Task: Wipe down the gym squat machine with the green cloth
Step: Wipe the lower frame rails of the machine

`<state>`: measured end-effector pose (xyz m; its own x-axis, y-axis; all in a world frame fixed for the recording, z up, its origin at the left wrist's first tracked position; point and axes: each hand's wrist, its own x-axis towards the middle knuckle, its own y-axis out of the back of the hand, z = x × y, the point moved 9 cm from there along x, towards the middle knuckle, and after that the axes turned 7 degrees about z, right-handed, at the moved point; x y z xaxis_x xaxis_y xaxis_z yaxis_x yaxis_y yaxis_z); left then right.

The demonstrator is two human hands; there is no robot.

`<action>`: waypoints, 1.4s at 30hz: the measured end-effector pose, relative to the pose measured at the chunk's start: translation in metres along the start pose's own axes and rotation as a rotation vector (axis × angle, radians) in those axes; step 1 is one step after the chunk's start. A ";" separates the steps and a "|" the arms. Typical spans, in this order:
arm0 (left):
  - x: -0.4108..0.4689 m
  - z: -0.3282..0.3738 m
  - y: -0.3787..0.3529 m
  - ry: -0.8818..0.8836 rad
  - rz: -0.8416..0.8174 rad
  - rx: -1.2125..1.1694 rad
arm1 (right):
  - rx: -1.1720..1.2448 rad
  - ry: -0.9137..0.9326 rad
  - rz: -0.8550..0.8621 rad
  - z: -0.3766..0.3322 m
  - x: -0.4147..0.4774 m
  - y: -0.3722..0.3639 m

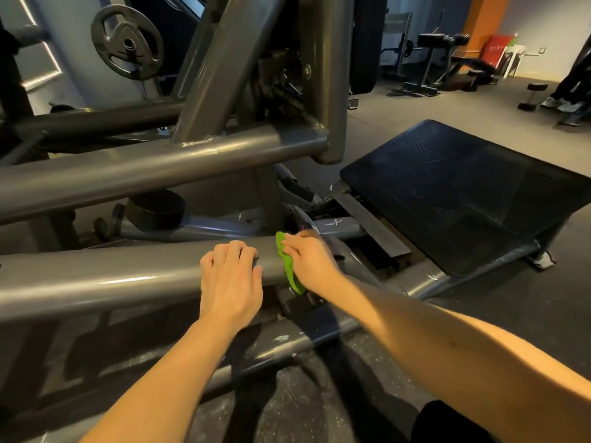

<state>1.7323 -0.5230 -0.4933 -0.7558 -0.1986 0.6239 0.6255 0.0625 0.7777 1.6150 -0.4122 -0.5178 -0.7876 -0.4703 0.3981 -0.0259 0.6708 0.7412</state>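
Head view: the person leans over the squat machine [220,75], with both forearms reaching from the near edge to its lower frame tube [128,273].

1. Left hand [230,276]. It lies over the top of the lower frame tube, with the fingers bent over the far side and the thumb on the near side. It holds no cloth. Judged purpose: to brace the body so that the other arm can work freely.

2. Right hand [308,260]. It sits just to the right of the left hand, on the same tube. The fingers are curved down over the green cloth [289,271] and press it against the metal. The cloth is bunched and draped round the tube, showing at the left side of the palm and below it. Judged purpose: this wrap keeps fabric in contact with the curved surface during a stroke.

3. Location. The contact point is near the right end of the tube, close to the footplate [447,193]. The upper frame tube [160,164] runs farther back, and the weight plate [128,41] hangs at far left.
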 end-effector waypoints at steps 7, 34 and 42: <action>0.001 -0.002 -0.003 0.018 -0.052 0.013 | -0.058 -0.091 -0.217 0.020 0.058 -0.015; 0.001 -0.003 -0.004 0.026 -0.058 0.032 | -0.145 0.181 0.071 0.062 -0.057 0.012; 0.001 -0.003 -0.003 0.045 -0.059 0.029 | 0.023 -0.186 0.142 0.091 -0.061 0.014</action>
<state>1.7304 -0.5265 -0.4953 -0.7817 -0.2465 0.5729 0.5735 0.0771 0.8156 1.6070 -0.3219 -0.5806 -0.8842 -0.2582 0.3893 0.0804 0.7368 0.6714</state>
